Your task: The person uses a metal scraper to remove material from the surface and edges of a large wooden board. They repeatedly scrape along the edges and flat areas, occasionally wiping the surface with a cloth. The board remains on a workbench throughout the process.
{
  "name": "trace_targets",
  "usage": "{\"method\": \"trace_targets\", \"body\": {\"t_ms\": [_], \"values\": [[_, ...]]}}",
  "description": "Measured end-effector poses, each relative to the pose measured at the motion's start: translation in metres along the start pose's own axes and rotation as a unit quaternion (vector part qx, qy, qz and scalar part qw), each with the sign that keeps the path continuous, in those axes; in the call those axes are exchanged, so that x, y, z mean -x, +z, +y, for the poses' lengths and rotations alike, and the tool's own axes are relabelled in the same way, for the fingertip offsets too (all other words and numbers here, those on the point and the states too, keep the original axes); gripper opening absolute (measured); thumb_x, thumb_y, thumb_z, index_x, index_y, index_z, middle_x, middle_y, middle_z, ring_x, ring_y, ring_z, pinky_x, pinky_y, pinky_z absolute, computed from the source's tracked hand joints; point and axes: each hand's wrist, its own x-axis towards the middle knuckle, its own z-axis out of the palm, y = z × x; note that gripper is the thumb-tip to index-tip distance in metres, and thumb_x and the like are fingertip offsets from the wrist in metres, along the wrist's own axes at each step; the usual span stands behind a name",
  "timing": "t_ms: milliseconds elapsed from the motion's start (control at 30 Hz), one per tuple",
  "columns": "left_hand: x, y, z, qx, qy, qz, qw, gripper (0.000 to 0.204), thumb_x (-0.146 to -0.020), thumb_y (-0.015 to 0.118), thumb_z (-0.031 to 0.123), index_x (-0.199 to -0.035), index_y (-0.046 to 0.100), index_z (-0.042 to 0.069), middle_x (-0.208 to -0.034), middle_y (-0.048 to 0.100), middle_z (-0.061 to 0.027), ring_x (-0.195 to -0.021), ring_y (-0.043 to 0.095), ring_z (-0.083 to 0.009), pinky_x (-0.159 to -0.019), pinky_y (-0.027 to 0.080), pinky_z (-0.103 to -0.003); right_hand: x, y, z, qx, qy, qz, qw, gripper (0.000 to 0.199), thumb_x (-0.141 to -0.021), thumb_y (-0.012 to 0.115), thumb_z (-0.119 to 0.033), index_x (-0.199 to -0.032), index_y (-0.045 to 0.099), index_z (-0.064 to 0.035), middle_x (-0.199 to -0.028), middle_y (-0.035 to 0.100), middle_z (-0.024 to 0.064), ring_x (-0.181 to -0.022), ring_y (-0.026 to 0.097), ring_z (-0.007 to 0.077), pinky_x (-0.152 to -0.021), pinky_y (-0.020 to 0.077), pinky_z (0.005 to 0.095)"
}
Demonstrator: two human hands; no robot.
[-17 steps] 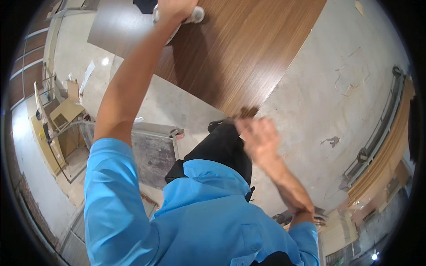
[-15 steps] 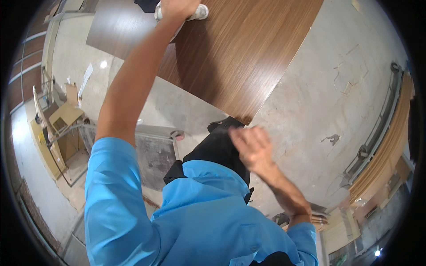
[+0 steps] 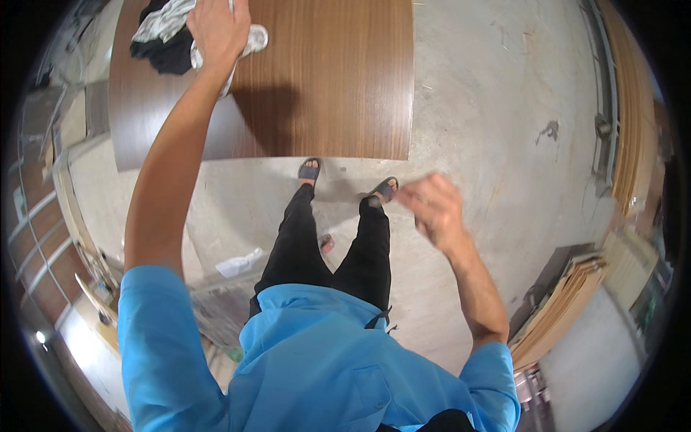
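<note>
A large brown wood-grain board point(image 3: 345, 79) lies flat ahead of me. My left hand point(image 3: 219, 32) reaches out over its left part, closed on a white cloth point(image 3: 253, 41) that spreads on both sides of the hand against the board. Left of that hand, a heap of black cloth point(image 3: 167, 56) and pale grey-white cloth point(image 3: 160, 21) rests on the board. My right hand point(image 3: 435, 209) hangs in the air beyond the board's near right corner. Its fingers are loosely bent and apart, slightly blurred, and nothing shows in them.
Concrete floor point(image 3: 489, 187) surrounds the board. My sandaled feet point(image 3: 309, 171) stand just short of its near edge. A stack of brown sheets point(image 3: 565, 309) leans at the lower right, and long panels point(image 3: 633, 108) line the right side. A white scrap point(image 3: 240, 264) lies left of my legs.
My view has turned, so the board's near edge now runs nearly level before me. The left hand stays on the white cloth, and the dark and pale heap beside it has come into view.
</note>
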Motion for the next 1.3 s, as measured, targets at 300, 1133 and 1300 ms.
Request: {"method": "trace_targets", "body": {"t_ms": [300, 1133, 1300], "values": [[0.048, -0.06, 0.147, 0.233, 0.318, -0.186, 0.9, 0.056, -0.106, 0.059, 0.029, -0.158, 0.052, 0.009, -0.169, 0.044, -0.0167, -0.159, 0.034, -0.0399, -0.13, 0.024, -0.056, -0.051, 0.025, 0.041, -0.117, 0.251, 0.292, 0.915, 0.014, -0.093, 0.074, 0.005, -0.104, 0.082, -0.0008, -0.096, 0.077, 0.0111, -0.086, 0.068, 0.0179, -0.078, 0.0532, 0.0309], [0.047, -0.095, 0.08, 0.168, 0.452, -0.338, 0.809, 0.068, -0.105, 0.053, 0.042, -0.166, 0.044, 0.011, -0.177, 0.031, -0.0138, -0.165, 0.024, -0.0346, -0.134, 0.014, -0.053, 0.011, 0.09, -0.021, -0.11, 0.221, 0.414, 0.876, 0.032, -0.085, 0.078, 0.012, -0.112, 0.08, -0.0042, -0.097, 0.073, 0.0079, -0.082, 0.068, 0.0218, -0.071, 0.055, 0.0319], [0.048, -0.091, 0.079, 0.157, 0.408, -0.311, 0.844, 0.067, -0.107, 0.049, 0.033, -0.167, 0.04, 0.007, -0.177, 0.03, -0.0169, -0.165, 0.024, -0.0352, -0.134, 0.014, -0.052, -0.009, 0.105, -0.026, 0.023, 0.165, 0.461, 0.872, 0.043, -0.08, 0.078, 0.013, -0.118, 0.078, -0.0076, -0.092, 0.07, 0.0053, -0.079, 0.065, 0.022, -0.065, 0.0528, 0.0334]]}}
